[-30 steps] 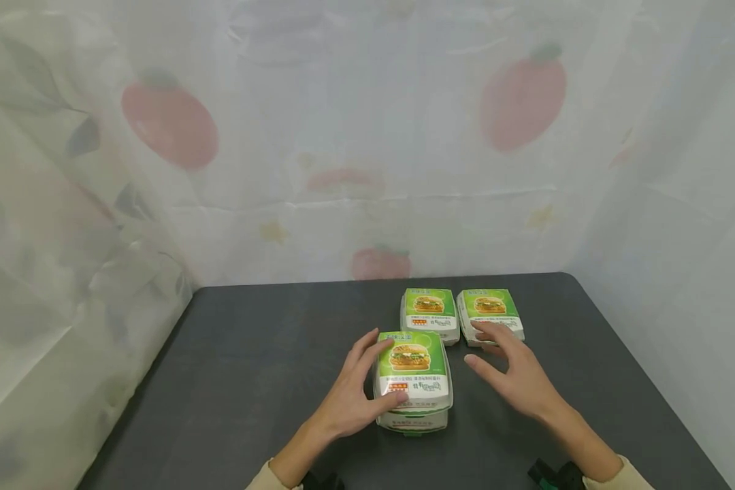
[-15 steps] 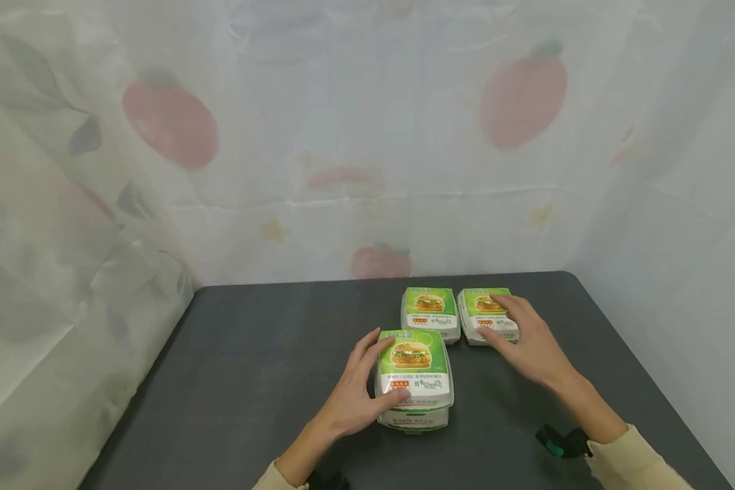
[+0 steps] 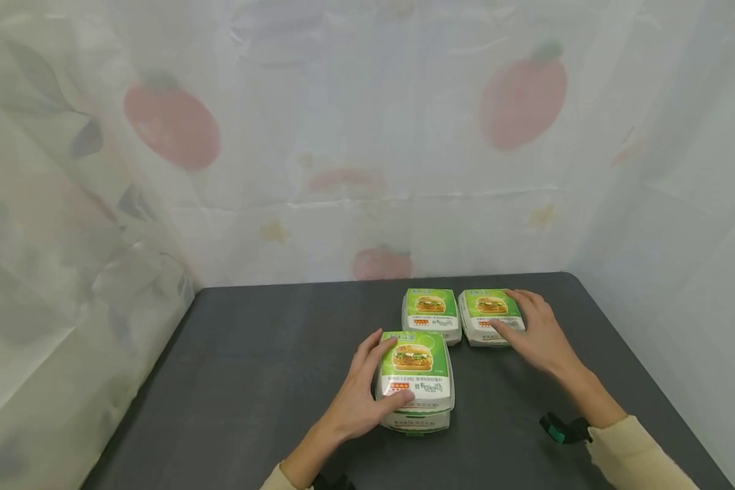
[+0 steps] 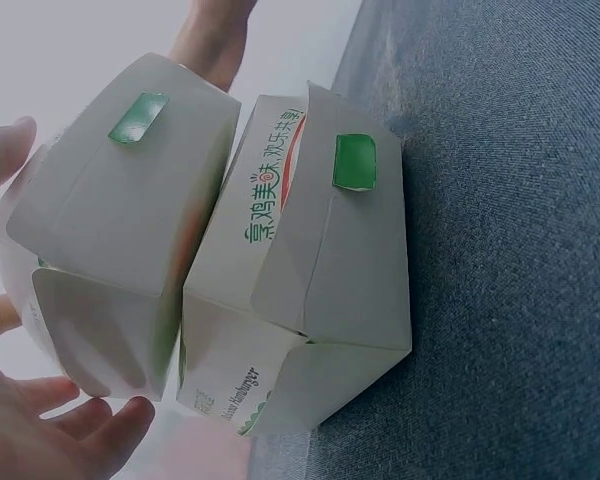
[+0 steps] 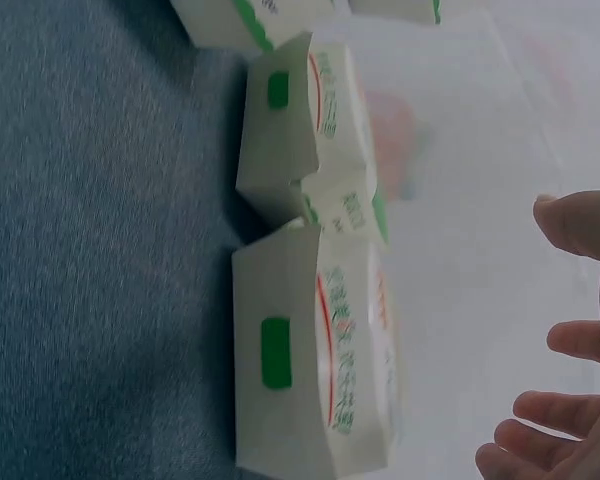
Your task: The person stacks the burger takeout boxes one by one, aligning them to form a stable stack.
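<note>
A green-and-white hamburger box (image 3: pixel 416 367) is stacked on a second hamburger box (image 3: pixel 415 423) near the middle of the table. My left hand (image 3: pixel 356 401) holds the upper box from its left side, thumb at the front edge and fingers along the far left. In the left wrist view, the upper box (image 4: pixel 130 190) rests over the lower box (image 4: pixel 350 240). My right hand (image 3: pixel 542 337) hovers above the back right hamburger box (image 3: pixel 488 309), fingers spread and relaxed. The right wrist view shows this hand (image 5: pixel 570 430) apart from the box (image 5: pixel 280 350).
Another hamburger box (image 3: pixel 431 313) sits just left of the back right one, behind the stack. All stand on a dark table (image 3: pixel 269 367). A pale curtain (image 3: pixel 367 122) with fruit prints hangs behind and at both sides.
My right hand has moved right and away, from the front of the back right box to over its right side. My left hand and the stacked boxes stay nearly in place.
</note>
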A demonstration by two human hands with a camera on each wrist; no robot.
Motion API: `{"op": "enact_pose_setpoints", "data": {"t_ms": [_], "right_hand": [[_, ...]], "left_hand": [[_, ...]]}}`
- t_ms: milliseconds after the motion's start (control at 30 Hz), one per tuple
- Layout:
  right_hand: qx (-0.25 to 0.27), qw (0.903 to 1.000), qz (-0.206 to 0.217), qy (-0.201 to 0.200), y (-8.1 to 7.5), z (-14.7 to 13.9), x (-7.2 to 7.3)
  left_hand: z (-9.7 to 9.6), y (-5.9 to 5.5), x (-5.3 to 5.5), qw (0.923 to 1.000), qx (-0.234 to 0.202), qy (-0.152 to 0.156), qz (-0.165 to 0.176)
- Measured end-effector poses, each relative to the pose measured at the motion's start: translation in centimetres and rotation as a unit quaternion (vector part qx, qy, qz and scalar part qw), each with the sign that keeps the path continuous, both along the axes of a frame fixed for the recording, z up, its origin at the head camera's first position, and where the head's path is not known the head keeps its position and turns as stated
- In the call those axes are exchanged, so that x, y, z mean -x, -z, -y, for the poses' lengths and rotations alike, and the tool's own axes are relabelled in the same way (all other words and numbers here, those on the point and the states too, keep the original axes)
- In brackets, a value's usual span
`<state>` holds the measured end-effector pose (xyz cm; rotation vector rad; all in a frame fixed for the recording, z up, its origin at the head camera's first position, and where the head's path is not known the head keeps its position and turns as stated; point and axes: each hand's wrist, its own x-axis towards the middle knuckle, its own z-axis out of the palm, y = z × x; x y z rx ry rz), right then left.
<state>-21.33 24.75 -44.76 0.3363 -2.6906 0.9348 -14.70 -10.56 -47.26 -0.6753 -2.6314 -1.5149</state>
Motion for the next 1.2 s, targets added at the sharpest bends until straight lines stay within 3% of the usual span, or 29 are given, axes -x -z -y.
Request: {"op": "enact_pose_setpoints", "data": {"t_ms": [467, 867, 1200], "right_hand": [[0.012, 0.9960, 0.087, 0.017, 2.2, -2.1, 1.7], [0.096, 0.9804, 0.172, 0.003, 4.9, -2.9, 2.3], [0.134, 0.9777, 0.161, -0.004, 5.3, -2.4, 2.7]], "left_hand": [[0.1, 0.1, 0.2, 1.0000, -0.001, 0.002, -0.001], [0.1, 0.2, 0.4, 1.0000, 0.003, -0.005, 0.004], [0.8, 0.0, 0.5, 0.9999, 0.008, -0.011, 0.003]]}}
